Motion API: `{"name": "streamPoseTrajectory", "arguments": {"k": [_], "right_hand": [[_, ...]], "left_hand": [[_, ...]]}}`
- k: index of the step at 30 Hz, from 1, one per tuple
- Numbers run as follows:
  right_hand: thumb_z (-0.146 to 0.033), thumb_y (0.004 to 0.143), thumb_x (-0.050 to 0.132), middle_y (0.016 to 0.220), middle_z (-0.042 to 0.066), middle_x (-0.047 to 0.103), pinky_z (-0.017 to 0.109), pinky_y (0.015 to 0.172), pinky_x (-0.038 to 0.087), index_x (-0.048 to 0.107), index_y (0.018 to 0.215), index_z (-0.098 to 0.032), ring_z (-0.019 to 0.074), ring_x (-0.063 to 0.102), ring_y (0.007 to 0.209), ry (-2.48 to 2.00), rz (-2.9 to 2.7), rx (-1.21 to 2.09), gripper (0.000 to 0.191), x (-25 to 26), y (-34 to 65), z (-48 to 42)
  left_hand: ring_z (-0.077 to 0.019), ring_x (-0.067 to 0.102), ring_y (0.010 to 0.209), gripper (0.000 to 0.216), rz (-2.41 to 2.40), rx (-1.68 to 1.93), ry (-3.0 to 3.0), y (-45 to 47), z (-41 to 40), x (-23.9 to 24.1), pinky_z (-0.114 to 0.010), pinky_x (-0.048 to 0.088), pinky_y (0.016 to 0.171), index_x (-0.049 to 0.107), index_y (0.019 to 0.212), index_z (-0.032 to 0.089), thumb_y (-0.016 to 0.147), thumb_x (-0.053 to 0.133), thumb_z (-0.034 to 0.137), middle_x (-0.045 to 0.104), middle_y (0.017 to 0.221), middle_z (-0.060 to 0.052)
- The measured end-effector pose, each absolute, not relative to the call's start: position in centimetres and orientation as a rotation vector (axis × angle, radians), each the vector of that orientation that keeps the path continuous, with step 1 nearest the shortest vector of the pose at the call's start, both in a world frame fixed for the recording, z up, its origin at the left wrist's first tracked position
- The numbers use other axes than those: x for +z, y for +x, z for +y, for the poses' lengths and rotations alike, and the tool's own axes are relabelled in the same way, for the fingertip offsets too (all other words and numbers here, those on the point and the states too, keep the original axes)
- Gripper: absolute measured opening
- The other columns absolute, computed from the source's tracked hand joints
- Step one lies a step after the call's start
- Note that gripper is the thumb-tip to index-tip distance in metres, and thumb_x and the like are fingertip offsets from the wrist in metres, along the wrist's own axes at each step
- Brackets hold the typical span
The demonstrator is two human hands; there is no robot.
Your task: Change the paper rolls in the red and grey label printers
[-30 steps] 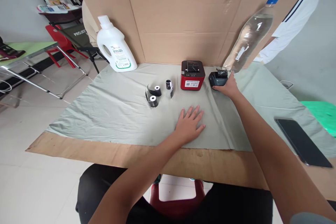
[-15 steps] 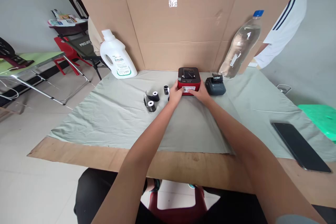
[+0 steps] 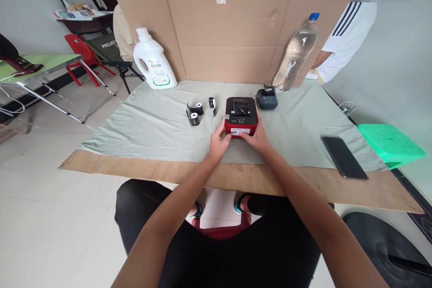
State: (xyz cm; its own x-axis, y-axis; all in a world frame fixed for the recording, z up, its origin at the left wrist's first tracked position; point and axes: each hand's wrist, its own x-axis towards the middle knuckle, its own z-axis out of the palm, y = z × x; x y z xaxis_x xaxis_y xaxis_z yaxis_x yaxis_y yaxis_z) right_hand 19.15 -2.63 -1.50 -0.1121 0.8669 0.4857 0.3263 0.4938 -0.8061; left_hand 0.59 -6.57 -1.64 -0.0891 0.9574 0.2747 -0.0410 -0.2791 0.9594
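Observation:
A small red and black label printer [image 3: 240, 116] sits on the grey cloth, its top facing up and a white sticker along its front. My left hand [image 3: 220, 139] grips its left side, thumb at the front corner. On the other side, my right hand [image 3: 258, 137] is closed around the right edge, with the thumb against the sticker. Behind and to the right is a dark grey mini printer [image 3: 267, 98]. Several small black label rolls [image 3: 193, 119] lie left of the red printer, partly unwound. My fingers behind the printer's sides are partly hidden.
A white detergent bottle [image 3: 155, 60] stands at the back left, a clear water bottle [image 3: 296, 54] at the back right, before a cardboard screen [image 3: 222, 31]. A black phone [image 3: 344, 157] lies at right. Beyond are a green stool [image 3: 391, 144] and a person's white sleeve [image 3: 351, 31].
Both hands have drawn the red printer toward me, away from beside the grey mini printer. The camera view has shifted too, showing more of my legs and the green stool.

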Motion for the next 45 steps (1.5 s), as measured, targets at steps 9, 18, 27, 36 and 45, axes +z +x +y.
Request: {"name": "streamPoseTrajectory", "arguments": {"k": [9,18,27,36,45], "right_hand": [[-0.051,0.077,0.082,0.158,0.015,0.054,0.056,0.125,0.040,0.033,0.164,-0.025,0.0361,0.052,0.145,-1.022,-1.653,0.644,0.103,-1.5,19.2,-3.3],[-0.051,0.074,0.083,0.161,0.017,0.051,0.058,0.126,0.037,0.033,0.164,-0.023,0.0371,0.051,0.146,-1.017,-1.639,0.655,0.106,-1.6,19.1,-3.5],[-0.048,0.075,0.083,0.161,0.016,0.051,0.058,0.124,0.040,0.036,0.163,-0.025,0.0369,0.052,0.145,-0.998,-1.643,0.635,0.102,-1.6,19.1,-3.3],[-0.056,0.075,0.083,0.165,0.014,0.047,0.058,0.127,0.037,0.031,0.167,-0.028,0.0359,0.047,0.150,-1.032,-1.614,0.638,0.109,-1.7,19.1,-3.6],[-0.089,0.092,0.032,0.132,0.009,0.076,0.064,0.124,0.036,0.073,0.133,-0.029,0.0336,0.054,0.145,-1.099,-1.617,0.858,0.083,5.4,21.0,5.3]], "left_hand": [[-0.0276,0.059,0.144,0.073,1.165,1.465,1.461,-0.1,-6.8,-1.1,-0.042,0.048,0.125,0.056,0.154,0.019,0.082,0.059,0.014,0.062,0.155,-0.006],[-0.0249,0.061,0.117,0.071,1.204,1.551,1.777,-1.0,-6.1,-0.9,-0.041,0.050,0.110,0.046,0.158,0.023,0.089,0.062,0.022,0.056,0.155,-0.012],[-0.0221,0.058,0.102,0.069,1.106,1.477,1.885,-2.2,-4.8,-1.2,-0.038,0.048,0.103,0.043,0.161,0.025,0.094,0.057,0.029,0.063,0.145,-0.010],[-0.0140,0.050,0.073,0.067,1.182,1.542,1.652,-1.2,-4.3,-0.4,-0.033,0.051,0.082,0.057,0.148,0.024,0.082,0.052,0.012,0.070,0.131,-0.007],[-0.0134,0.053,0.076,0.066,1.222,1.538,1.743,-1.2,-4.0,-1.0,-0.031,0.051,0.081,0.061,0.139,0.023,0.077,0.047,0.004,0.070,0.130,-0.006]]}}
